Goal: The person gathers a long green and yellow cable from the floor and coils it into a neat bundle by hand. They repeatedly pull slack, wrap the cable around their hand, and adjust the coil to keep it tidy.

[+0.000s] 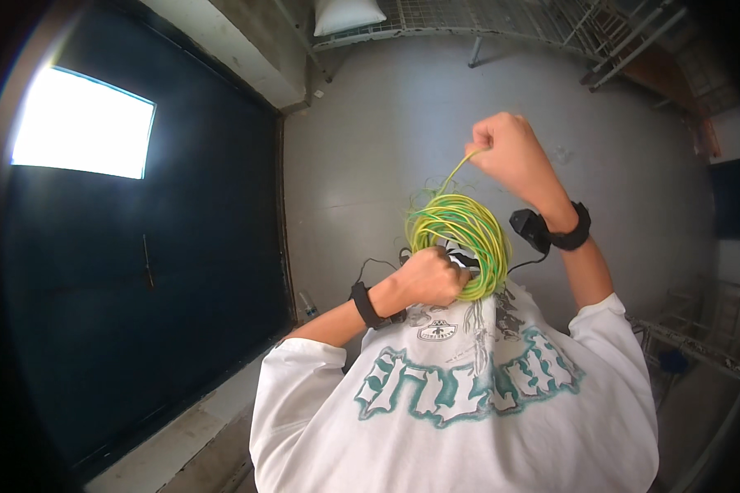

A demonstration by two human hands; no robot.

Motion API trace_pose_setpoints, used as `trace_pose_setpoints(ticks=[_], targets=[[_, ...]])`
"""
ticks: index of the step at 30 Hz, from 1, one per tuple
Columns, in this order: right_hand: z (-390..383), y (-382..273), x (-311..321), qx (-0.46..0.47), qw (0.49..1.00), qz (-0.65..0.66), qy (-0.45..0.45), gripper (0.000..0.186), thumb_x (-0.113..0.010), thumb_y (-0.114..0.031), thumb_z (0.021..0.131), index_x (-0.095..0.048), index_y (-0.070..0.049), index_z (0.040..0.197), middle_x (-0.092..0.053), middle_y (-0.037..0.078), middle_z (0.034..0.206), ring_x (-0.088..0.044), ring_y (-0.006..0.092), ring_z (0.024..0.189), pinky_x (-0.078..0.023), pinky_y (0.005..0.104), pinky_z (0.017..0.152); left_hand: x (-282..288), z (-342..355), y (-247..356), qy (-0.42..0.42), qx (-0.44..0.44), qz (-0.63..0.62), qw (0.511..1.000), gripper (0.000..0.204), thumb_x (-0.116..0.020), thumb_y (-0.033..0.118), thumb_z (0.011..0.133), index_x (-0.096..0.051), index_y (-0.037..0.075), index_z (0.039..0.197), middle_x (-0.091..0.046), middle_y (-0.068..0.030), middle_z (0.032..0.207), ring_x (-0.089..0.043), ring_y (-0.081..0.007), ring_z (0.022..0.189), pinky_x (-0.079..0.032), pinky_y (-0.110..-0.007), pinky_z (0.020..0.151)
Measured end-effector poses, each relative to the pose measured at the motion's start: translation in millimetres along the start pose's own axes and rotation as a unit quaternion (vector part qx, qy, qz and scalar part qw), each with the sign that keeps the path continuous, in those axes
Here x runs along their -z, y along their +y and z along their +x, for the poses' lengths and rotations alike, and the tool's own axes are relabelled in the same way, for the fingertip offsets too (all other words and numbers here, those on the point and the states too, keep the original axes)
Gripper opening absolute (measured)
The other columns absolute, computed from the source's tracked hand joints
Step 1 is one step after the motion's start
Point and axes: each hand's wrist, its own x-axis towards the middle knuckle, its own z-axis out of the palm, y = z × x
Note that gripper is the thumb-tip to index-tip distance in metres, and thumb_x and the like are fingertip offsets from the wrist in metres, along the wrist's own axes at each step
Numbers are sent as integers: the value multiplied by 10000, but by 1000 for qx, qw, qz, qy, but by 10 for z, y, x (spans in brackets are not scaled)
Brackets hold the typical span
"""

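A coil of yellow-green wire [492, 234] hangs in front of my chest, its many loops bunched into a thick ring. My left hand [432, 277] is closed around the near-left side of that ring. Up and to the right, my right hand [508, 154] is closed in a pinch on a single strand of the same wire. That strand runs taut from the top of the coil to my right fingers. Some thin loose curls stick out at the coil's upper left. The fingertips of my left hand are partly hidden by the loops.
A dark door [82, 271] with a bright window [86, 123] stands at the left. A metal bed frame [436, 18] with a white pillow [347, 15] is at the far side. Metal racks line the right. Black straps with small devices [531, 230] sit on both wrists, with thin cables.
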Motion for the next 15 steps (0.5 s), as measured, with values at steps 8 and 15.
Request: trace_pose_setpoints(ticks=[8,15], targets=[[-344,-233,-65,-54,991,27,-120,282,-569,-148,780,-501,74,621,-457,207,518,-435,307,431,-392,365,480,-47,15,-223,89,227,87,966,116,-609,140,587,-518,71,600,-552,-79,483,-561,-203,414,-444,-300,473],[-399,-146,-69,-123,948,201,-216,372,-497,-191,926,-555,42,643,-550,38,530,-512,103,486,-417,278,488,36,127,-362,181,391,72,900,197,-675,187,621,-528,57,605,-551,-111,491,-566,-260,426,-456,-343,466]])
